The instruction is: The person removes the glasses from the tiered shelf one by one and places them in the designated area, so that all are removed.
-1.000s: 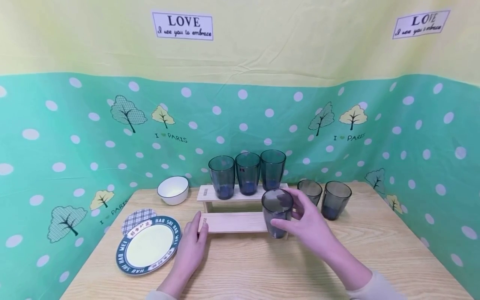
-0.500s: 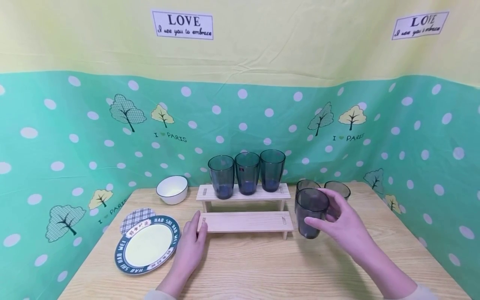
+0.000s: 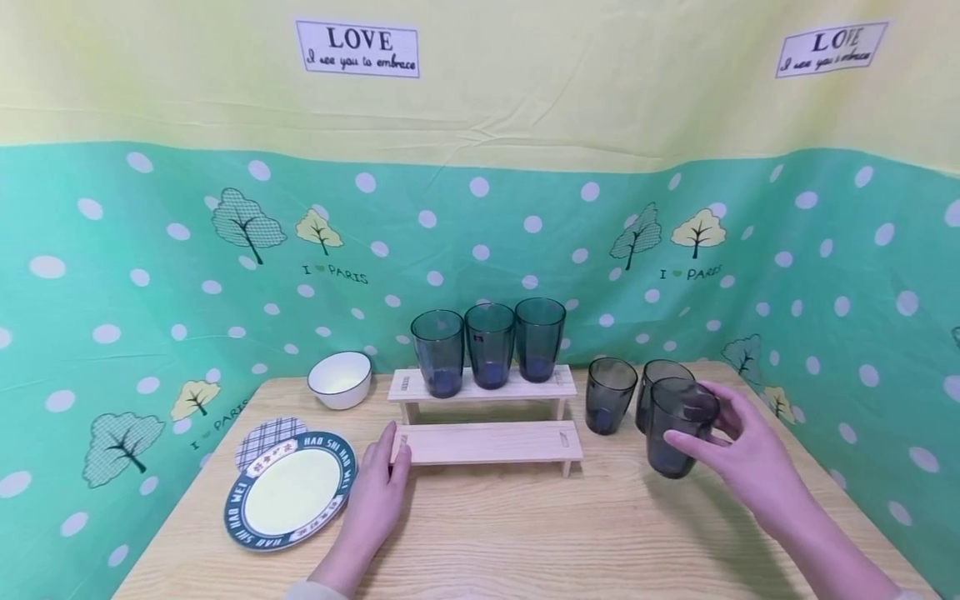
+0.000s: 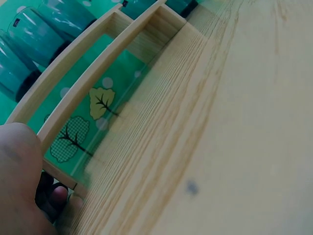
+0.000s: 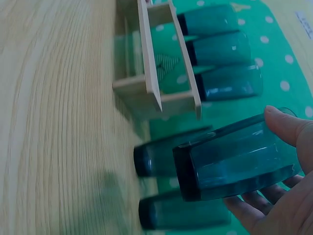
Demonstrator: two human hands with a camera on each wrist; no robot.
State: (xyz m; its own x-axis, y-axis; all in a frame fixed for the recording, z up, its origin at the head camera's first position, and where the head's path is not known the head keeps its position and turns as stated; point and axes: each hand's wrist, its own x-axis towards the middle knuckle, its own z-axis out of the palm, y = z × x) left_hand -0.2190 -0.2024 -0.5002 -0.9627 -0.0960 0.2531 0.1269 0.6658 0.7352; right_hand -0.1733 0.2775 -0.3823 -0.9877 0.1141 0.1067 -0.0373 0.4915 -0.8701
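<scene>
My right hand (image 3: 750,454) grips a dark tinted drinking glass (image 3: 671,442) by its side, thumb in front and fingers behind. In the right wrist view this glass (image 5: 234,159) is held above the table, and its base is bare of fingers. My left hand (image 3: 375,492) holds the left end of the lower step of a two-step wooden rack (image 3: 483,443). The left wrist view shows the thumb (image 4: 19,161) against the rack's end, with a fingertip partly visible below. Three similar glasses (image 3: 491,346) stand upright side by side on the rack's upper step.
Two more tinted glasses stand on the table right of the rack, one (image 3: 609,398) fully visible, the other partly behind the held glass. At left are a blue-rimmed plate (image 3: 292,492), a checked round mat (image 3: 266,440) and a white bowl (image 3: 340,381). A polka-dot cloth (image 3: 480,225) hangs behind.
My right hand has carried the glass rightward, from in front of the lower step's right end to in front of the rightmost table glass. The left hand has stayed at the rack.
</scene>
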